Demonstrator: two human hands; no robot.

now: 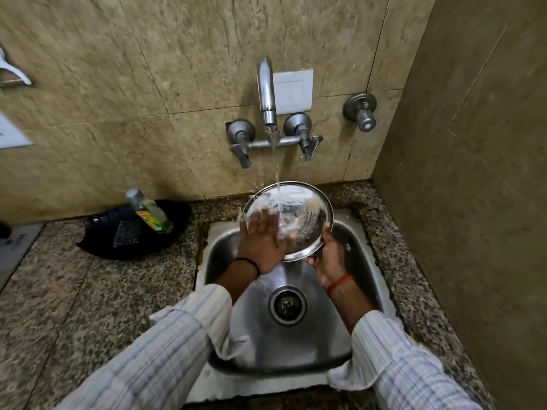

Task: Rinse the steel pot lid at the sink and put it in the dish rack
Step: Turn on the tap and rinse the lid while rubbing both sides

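The round steel pot lid point(302, 211) is tilted over the back of the steel sink point(296, 344), with water from the wall tap point(266, 90) running onto its face. My right hand point(327, 257) holds the lid from below at its lower right rim. My left hand point(262, 244) lies flat on the lid's wet face, fingers spread. No dish rack is in view.
A black tray point(97, 247) on the granite counter at left holds a dish-soap bottle point(151, 213) and a scrub pad point(127, 233). Two tap handles point(241, 146) flank the spout. A tiled side wall point(473, 202) stands close on the right.
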